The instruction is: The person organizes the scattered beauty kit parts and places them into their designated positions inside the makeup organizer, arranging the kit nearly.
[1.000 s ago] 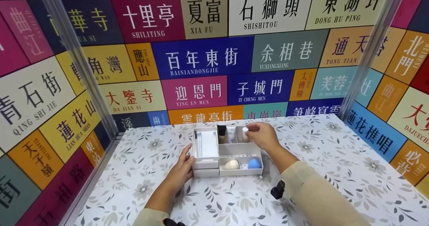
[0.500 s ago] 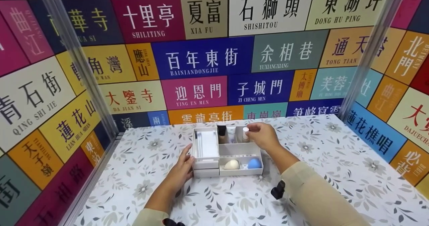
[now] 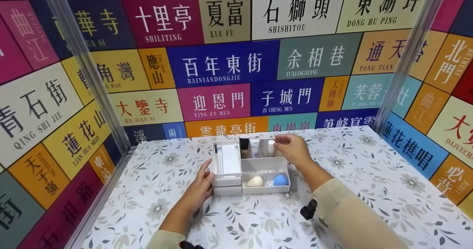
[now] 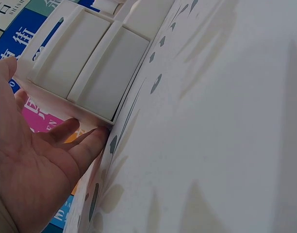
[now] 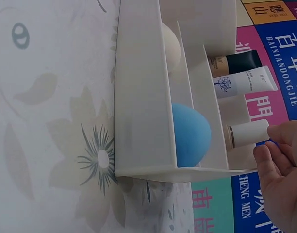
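Observation:
A white desktop organizer [image 3: 264, 164] stands on the table between the hands. My left hand [image 3: 200, 185] rests along its left side; in the left wrist view the fingertips [image 4: 101, 134] sit by the lower edge of that side, near two small drawers [image 4: 109, 73]. At the back right compartment is my right hand [image 3: 293, 149], its fingertips right at the white cap [image 5: 251, 133] of a small bottle standing there. The thumb is spread away from the cap. To the bottle's left stand a white tube [image 5: 245, 81] and a black-capped bottle [image 5: 236, 63].
A cream makeup sponge [image 3: 255, 181] and a blue one [image 3: 281, 180] lie in the front compartments. The left top section holds a white stack [image 3: 228, 158] with thin sticks beside it. A flowered cloth [image 3: 258, 223] covers the table; sign-patterned walls [image 3: 221, 64] rise behind.
My right hand has shifted slightly right, off the white cap it was pinching, and more of the cap shows. The left hand and organizer have stayed in place.

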Demonstrator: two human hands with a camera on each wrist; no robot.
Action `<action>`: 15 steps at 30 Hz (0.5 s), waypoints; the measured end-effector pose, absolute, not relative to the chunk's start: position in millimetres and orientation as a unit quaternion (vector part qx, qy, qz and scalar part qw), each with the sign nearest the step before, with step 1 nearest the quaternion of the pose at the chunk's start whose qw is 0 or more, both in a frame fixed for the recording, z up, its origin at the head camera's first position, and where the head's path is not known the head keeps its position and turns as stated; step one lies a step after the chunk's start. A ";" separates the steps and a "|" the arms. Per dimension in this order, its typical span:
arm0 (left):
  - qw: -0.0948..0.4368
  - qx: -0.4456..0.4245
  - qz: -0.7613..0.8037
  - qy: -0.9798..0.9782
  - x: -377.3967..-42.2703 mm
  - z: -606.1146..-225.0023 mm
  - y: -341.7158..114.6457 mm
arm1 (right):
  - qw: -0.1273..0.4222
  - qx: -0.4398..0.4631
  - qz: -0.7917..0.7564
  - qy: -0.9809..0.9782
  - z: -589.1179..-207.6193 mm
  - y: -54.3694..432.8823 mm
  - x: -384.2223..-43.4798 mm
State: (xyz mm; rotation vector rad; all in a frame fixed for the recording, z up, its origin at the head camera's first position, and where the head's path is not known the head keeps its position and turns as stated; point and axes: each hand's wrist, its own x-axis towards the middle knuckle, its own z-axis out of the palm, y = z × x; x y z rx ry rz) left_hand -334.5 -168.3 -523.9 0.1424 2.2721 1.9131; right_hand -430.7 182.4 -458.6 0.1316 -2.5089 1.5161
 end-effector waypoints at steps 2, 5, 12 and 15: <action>0.083 0.049 0.641 0.761 -335.4 -524.2 -168.2 | 0.104 0.048 0.524 -0.844 -458.4 184.6 -431.4; 0.086 0.047 0.641 0.761 -336.6 -525.1 -167.4 | 0.101 0.040 0.543 -0.833 -459.2 189.0 -431.0; 0.093 0.042 0.639 0.762 -336.2 -525.4 -166.0 | 0.090 0.013 0.585 -0.806 -461.1 200.1 -420.9; 0.096 0.042 0.640 0.761 -335.8 -524.9 -166.3 | 0.094 0.010 0.605 -0.790 -461.0 205.0 -414.1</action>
